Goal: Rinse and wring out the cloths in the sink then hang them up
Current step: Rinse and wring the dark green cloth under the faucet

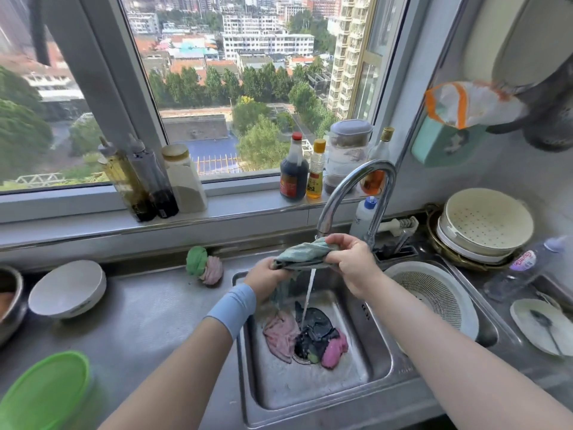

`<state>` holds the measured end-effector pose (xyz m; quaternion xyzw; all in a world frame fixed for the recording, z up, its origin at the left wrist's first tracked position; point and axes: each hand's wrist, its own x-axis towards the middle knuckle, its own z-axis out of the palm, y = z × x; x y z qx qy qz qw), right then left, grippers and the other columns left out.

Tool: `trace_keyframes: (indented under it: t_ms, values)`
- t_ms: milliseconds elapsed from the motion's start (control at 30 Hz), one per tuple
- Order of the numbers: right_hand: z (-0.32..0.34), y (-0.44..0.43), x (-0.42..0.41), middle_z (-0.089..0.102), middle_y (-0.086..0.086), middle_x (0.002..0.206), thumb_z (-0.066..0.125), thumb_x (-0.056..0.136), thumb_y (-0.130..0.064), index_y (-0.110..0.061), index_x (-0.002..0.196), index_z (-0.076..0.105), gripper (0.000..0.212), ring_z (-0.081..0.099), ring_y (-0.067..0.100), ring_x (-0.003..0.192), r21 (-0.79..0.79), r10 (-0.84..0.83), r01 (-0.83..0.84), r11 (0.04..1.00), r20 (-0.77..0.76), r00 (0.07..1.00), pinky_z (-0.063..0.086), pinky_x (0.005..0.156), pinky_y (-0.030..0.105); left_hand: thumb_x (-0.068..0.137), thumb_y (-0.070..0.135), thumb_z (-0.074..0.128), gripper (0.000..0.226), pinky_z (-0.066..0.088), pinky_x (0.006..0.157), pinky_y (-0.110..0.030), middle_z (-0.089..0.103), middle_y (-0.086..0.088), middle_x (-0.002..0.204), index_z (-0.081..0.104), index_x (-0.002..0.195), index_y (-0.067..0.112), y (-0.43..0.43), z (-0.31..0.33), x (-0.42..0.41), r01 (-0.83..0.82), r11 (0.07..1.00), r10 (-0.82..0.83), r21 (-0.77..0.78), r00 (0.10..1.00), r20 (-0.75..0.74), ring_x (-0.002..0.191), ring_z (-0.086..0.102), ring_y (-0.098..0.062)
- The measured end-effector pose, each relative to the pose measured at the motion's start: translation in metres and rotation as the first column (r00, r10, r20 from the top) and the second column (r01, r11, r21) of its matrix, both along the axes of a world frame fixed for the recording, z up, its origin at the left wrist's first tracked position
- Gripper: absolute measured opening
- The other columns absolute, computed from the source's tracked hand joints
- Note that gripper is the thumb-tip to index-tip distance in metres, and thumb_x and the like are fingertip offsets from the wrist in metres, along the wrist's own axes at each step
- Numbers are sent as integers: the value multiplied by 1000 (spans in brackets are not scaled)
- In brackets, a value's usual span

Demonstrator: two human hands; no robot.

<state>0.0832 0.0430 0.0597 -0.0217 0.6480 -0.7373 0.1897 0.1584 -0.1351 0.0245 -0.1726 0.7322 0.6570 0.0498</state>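
Both hands are closed on one grey-green cloth (302,254). The left hand (265,276) curls round its left end and the right hand (352,265) curls over its right end. The cloth is bunched into a roll between them, with a tail hanging below the left hand. It is held above the sink (310,389), at the basin's twelve o'clock, just under the spout of the tap (356,193).

A thin stream of water (308,297) falls from under the cloth onto a dark cloth (316,330) lying over the drain. A pale pink cloth (280,335) touches that one at nine o'clock, and a bright pink cloth (335,349) touches it at four o'clock.

On the counter at the sink's ten o'clock, two twisted cloths (204,265), green and pink, lie touching. A white colander (434,293) sits at three o'clock.
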Motion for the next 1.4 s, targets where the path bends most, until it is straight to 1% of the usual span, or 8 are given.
trace_keyframes:
  t_ms: [167,300,433,833,1000,1100,1233,1400]
  values:
    - [-19,19,20,71,-10,88,85,66,-18,-28,85,65,29,68,13,85,614,296,-104,783,-220,929,53,83,31,86,-13,51,29,54,81,-37,65,-19,98,65,109,-2,-9,33,0,34,999,-34,-4,999,-6,85,61,-26]
    - [-15,-3,35,50,-24,119,79,65,-48,-41,132,38,78,59,1,106,599,399,-181,780,-255,881,52,88,28,82,3,62,29,53,77,-27,70,-5,96,69,109,11,-8,55,-5,232,882,-247,-410,969,17,83,63,-15]
    - [-7,-22,33,70,-11,104,68,84,-28,-33,114,60,31,67,14,97,498,295,-126,858,-277,915,56,86,35,79,12,67,34,56,84,-28,70,-1,101,64,113,17,-11,65,-6,185,835,-236,-519,971,-34,91,65,-15]
    - [22,-43,34,68,20,101,54,94,8,2,114,61,22,69,32,87,-360,160,-68,930,231,960,62,75,41,71,10,85,80,54,95,-31,66,-1,123,46,140,22,-18,32,25,193,979,-202,-61,946,-254,113,64,-16]
    - [19,-32,34,71,7,112,65,88,3,-8,118,66,32,70,24,104,217,237,-191,957,-210,949,58,88,34,90,-1,61,44,54,93,-47,64,-10,116,52,130,16,-18,34,19,61,991,-54,118,997,-62,104,64,-25]
    - [15,-14,33,55,-8,121,65,86,-11,-22,138,53,55,58,4,105,629,437,75,774,-616,655,52,91,22,96,-3,49,36,59,75,-40,66,-12,111,59,124,16,-31,42,16,102,884,-125,457,992,20,96,67,-23]
    - [9,-14,46,50,-16,117,80,77,-32,-45,140,37,77,59,0,94,567,447,-66,821,-567,692,50,72,13,100,7,40,36,57,86,-46,67,-18,119,55,133,8,-33,47,14,88,733,-138,675,990,21,102,68,-31]
    - [13,-37,44,63,-10,88,83,76,-10,-21,92,67,25,62,2,81,352,113,253,901,-755,646,49,71,12,89,29,59,42,50,99,-48,63,-17,127,67,123,6,-16,36,13,45,662,-167,748,982,88,111,63,-31]
